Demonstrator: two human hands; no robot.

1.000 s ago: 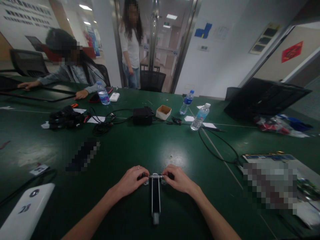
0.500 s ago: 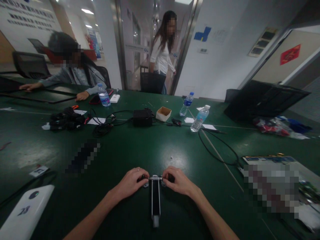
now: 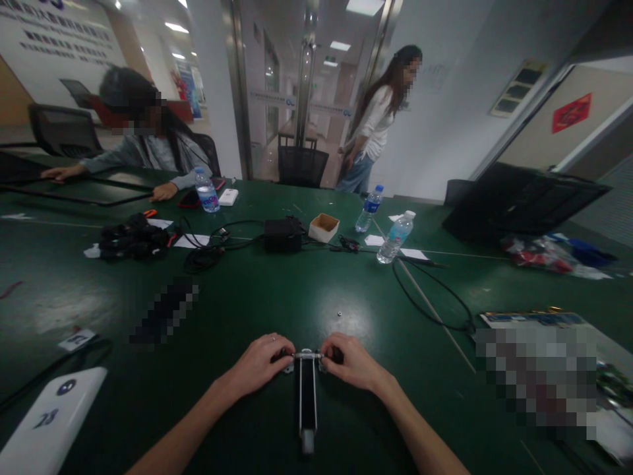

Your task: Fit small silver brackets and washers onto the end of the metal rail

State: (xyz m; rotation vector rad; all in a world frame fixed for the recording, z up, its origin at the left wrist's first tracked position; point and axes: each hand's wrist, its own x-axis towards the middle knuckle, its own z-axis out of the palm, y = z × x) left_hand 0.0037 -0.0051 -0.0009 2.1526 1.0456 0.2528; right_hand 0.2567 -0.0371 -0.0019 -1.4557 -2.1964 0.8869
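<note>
A narrow device with a silver metal frame and black middle [image 3: 307,396] lies lengthwise on the green table in front of me. A thin silver crossbar [image 3: 308,356] runs across its far end, and a grey block forms its near end. My left hand [image 3: 264,359] is closed, thumb and fingers pinching the crossbar's left end. At the right end my right hand [image 3: 350,359] pinches in the same way. The fingertips hide the bar's tips. Just beyond the hands lies a small metal nut-like piece [image 3: 339,314].
A white case marked 28 [image 3: 57,422] lies at left, an opened electronic panel [image 3: 544,369] at right. Across the middle stand a black box [image 3: 283,235] with cables, a small open carton [image 3: 324,228] and water bottles [image 3: 396,237]. One person sits at far left; another is beyond the table.
The standing person beyond the table has moved to the right. My hands and the metal-framed device stay practically where they were.
</note>
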